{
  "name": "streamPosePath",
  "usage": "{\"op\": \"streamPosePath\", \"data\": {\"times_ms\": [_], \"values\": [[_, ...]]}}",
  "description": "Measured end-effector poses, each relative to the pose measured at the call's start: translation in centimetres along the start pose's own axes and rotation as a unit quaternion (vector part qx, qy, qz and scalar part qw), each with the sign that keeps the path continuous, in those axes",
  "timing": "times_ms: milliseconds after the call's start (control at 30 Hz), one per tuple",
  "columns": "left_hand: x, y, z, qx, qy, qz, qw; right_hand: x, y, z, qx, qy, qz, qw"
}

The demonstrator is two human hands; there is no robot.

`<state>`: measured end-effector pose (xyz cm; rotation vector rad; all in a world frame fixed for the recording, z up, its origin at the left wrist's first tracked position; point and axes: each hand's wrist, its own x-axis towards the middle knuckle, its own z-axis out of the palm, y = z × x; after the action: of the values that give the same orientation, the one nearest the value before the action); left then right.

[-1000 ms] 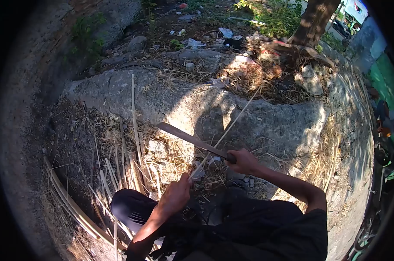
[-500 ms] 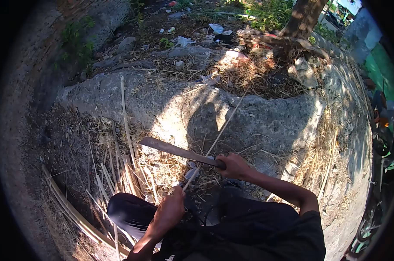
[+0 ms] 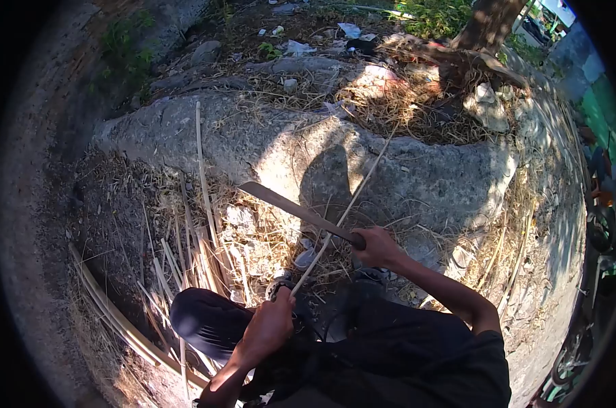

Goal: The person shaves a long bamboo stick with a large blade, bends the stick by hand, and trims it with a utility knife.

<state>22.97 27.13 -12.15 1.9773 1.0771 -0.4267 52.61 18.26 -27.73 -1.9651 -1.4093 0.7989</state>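
My right hand (image 3: 378, 247) is closed round the dark handle of a machete (image 3: 287, 205), its long blade pointing up and left. A thin, pale strip (image 3: 357, 192), which looks like split bamboo, is gripped near its lower end by my left hand (image 3: 272, 321). The strip slants away up and right to the concrete ledge. Blade and strip cross just left of the machete's handle; whether they touch, I cannot tell. My left fist is above my bent knee (image 3: 209, 319).
Several pale strips (image 3: 202, 262) stand and lean at the left, with longer curved ones (image 3: 114, 316) below. A rough concrete ledge (image 3: 219, 146) runs across the front. Behind it are dry shavings (image 3: 383, 102), litter and a tree trunk (image 3: 488, 24). Dark clutter (image 3: 600, 231) stands along the right edge.
The machete and my right hand have shifted slightly right, and the blade has tipped a little steeper. My left hand keeps its grip on the strip. The whole view has moved slightly.
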Motion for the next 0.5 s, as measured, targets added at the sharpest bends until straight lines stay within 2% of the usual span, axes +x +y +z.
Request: {"op": "streamPosePath", "data": {"times_ms": [33, 167, 233, 367, 433, 500], "values": [[0.0, -0.1, -0.1, -0.011, -0.003, 0.007, 1.0, -0.2, 0.0, 0.5, 0.007, 0.023, -0.046, 0.999], [-1.1, -0.3, -0.4, 0.002, -0.001, 0.006, 1.0, 1.4, 1.6, -0.4, -0.023, 0.011, -0.04, 0.999], [-1.2, -0.8, 0.1, -0.002, 0.007, 0.007, 1.0, 2.5, 3.8, -0.7, -0.034, 0.005, 0.039, 0.999], [-1.3, -1.2, 0.2, 0.003, 0.019, 0.006, 1.0, 2.1, 2.8, -0.6, -0.046, 0.011, 0.04, 0.998], [-1.4, -0.9, -0.2, -0.011, 0.014, 0.008, 1.0, 1.5, 1.5, -0.1, 0.016, 0.033, -0.006, 0.999], [-2.3, -0.6, -0.8, -0.024, 0.012, 0.009, 1.0, 1.7, 1.8, -0.2, -0.005, 0.033, -0.02, 0.999]]}}
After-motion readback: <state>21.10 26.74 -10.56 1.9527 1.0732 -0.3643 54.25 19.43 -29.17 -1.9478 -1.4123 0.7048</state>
